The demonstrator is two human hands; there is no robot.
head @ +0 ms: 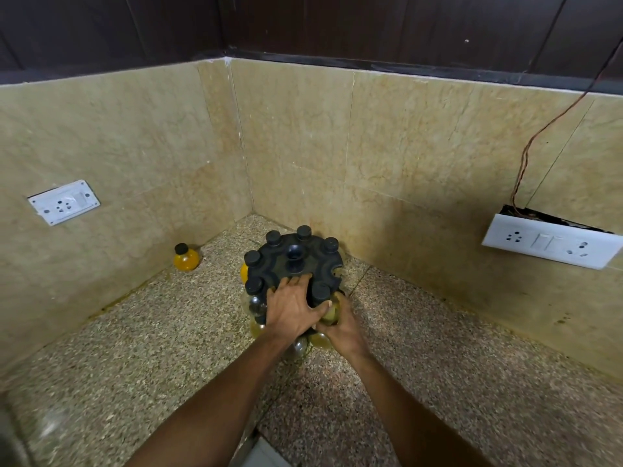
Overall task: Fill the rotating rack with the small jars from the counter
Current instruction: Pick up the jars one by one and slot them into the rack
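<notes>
Rotating rack point(296, 261), black and round, stood on the speckled stone counter point(135, 332) close to the corner where two tiled walls met, with black-capped jars seated in the notches along its rim and at least one notch on the right edge point(335, 272) showing as a gap. The person's left hand point(291, 306) lay flat on the near edge of the rack's top plate, fingers straight and spread. The right hand point(340, 326) curled around a yellowish jar point(329, 315) just beneath that near rim, beside a black cap point(320, 291). A lone orange-filled jar point(185, 257) sat against the left wall, well apart from the rack, with bare counter between them. Wide counter also lay open to the rack's right, up to the back wall. A white socket plate point(64, 202) hung on the left wall; a switch panel point(551, 246) with a loose wire point(526, 153) hung on the right.
</notes>
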